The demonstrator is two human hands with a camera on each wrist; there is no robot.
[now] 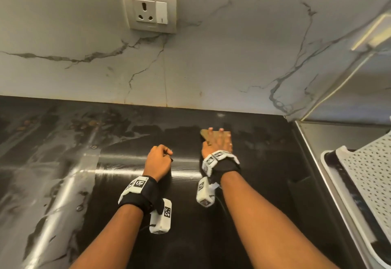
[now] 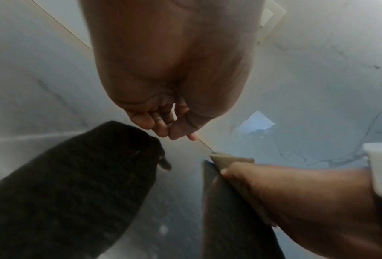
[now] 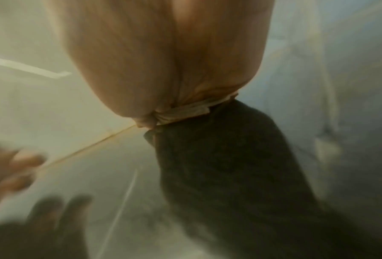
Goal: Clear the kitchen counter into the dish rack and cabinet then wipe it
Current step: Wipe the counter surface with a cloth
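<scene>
A tan cloth (image 1: 204, 134) lies on the glossy black counter (image 1: 127, 184), a little in front of the wall. My right hand (image 1: 218, 140) presses flat on it with straight fingers, and only the cloth's left and far edges show. The right wrist view is blurred; it shows the cloth (image 3: 185, 112) bunched under the palm. My left hand (image 1: 160, 157) rests on the counter to the left of the cloth, curled into a fist. Its fingers (image 2: 161, 122) are folded against the thumb and hold nothing. The left wrist view also catches the cloth (image 2: 227, 160) under the right hand (image 2: 296, 192).
A white perforated dish rack tray (image 1: 370, 173) sits on the steel drainboard (image 1: 317, 141) at the right. A marble backsplash (image 1: 190, 67) with a wall socket (image 1: 149, 11) rises behind the counter. Brown specks and smears (image 1: 84, 123) mark the counter's back left.
</scene>
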